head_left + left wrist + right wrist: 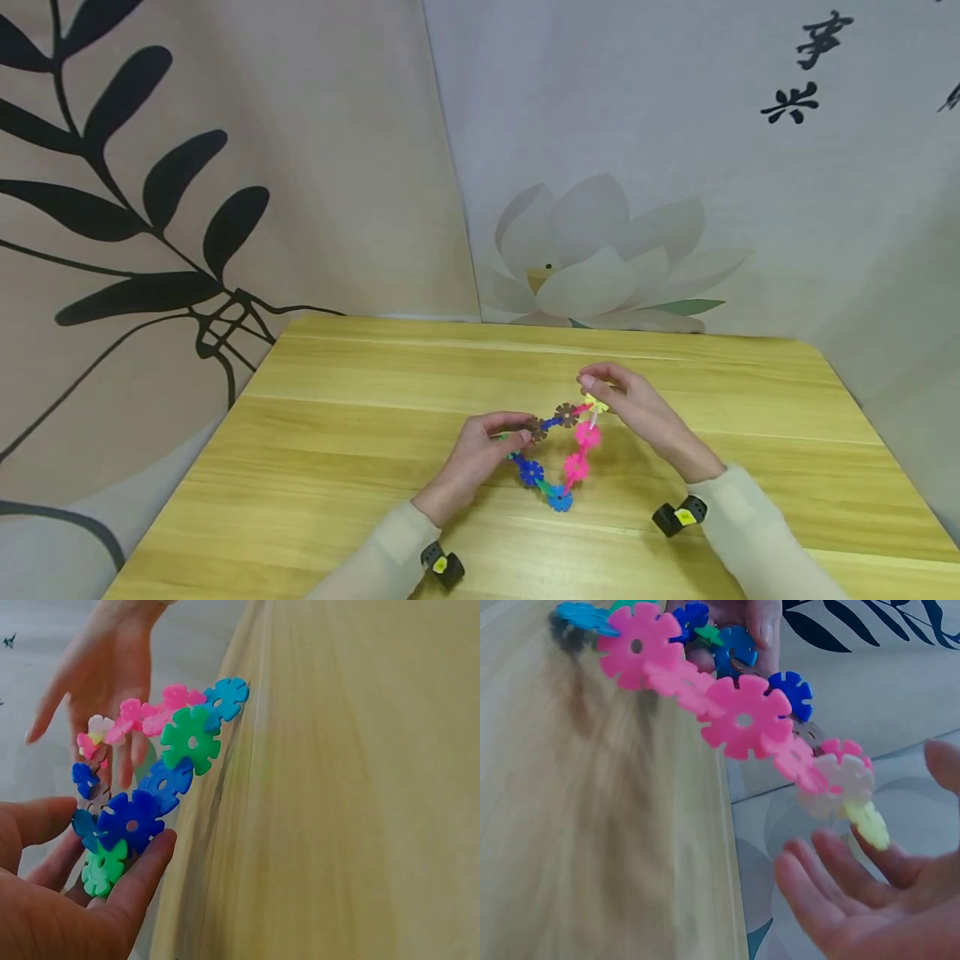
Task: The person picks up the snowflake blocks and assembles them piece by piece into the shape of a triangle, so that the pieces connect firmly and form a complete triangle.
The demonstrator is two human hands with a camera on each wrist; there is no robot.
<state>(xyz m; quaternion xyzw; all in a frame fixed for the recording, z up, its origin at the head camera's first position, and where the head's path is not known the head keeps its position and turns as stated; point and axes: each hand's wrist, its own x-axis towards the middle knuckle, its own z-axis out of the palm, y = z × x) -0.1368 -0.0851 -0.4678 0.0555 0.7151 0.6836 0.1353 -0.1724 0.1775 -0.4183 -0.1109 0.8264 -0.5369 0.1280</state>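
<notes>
A closed loop of flower-shaped plastic snowflake discs (576, 467) hangs just over the table, with pink, blue, green, brown, white and yellow pieces slotted together. My left hand (480, 450) pinches the loop's left side between thumb and fingers, around the dark blue disc (131, 823) and green disc (105, 868). At the far right of the loop, a pale yellow disc (868, 823) juts out from a white disc (840, 784). My right hand (637, 408) is beside that yellow disc, fingers loosely extended and thumb apart; its index finger appears to touch the disc.
The wooden table (337, 500) spreads around both hands, its back edge against a wall hanging (360, 167) printed with leaves and a lotus. Black devices with yellow marks are strapped to the left wrist (444, 567) and right wrist (678, 517).
</notes>
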